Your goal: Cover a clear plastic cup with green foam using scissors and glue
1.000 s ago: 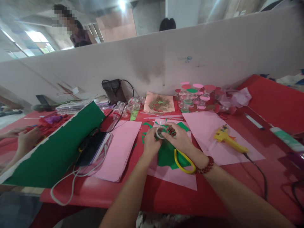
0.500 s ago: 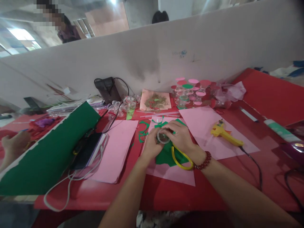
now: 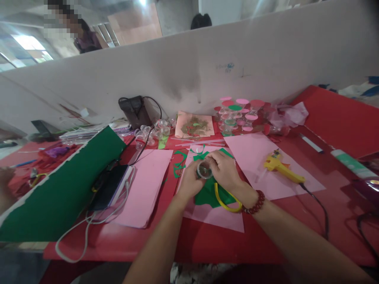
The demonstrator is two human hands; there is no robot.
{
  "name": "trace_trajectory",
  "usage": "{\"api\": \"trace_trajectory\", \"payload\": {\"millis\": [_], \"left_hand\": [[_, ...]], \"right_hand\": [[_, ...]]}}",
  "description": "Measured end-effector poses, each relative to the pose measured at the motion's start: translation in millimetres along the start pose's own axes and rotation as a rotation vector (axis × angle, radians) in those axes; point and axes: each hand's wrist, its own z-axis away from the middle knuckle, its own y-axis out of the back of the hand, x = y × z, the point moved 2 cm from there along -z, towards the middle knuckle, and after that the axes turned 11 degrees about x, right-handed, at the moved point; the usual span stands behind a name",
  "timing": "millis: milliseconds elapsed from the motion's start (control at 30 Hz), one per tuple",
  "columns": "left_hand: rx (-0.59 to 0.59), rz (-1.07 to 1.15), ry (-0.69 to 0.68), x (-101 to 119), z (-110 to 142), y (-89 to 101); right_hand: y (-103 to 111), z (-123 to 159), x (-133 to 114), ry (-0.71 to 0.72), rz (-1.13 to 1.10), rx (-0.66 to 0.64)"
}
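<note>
Pinching clear cup (image 3: 204, 170) | both hands meeting: left hand (image 3: 190, 182), right hand (image 3: 225, 169)

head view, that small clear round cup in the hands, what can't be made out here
- Small clear round plastic cup: its contents are too small and blurred; the right hand covers its far side.
- Left hand: fingertips are hidden behind the cup.
- Yellow-handled scissors: blades are hidden under the right wrist.
- Green paper cutout: its outline is covered by both hands.
- Yellow glue gun: its nozzle is too small to read.
</note>
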Motion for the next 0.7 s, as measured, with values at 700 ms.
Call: {"api": "trace_trajectory", "payload": {"millis": [700], "left_hand": [[0.204, 0.165, 0.201, 6, -6, 8.0]], "right_hand": [[-3, -4, 18, -0.343, -0.25, -0.063]]}}
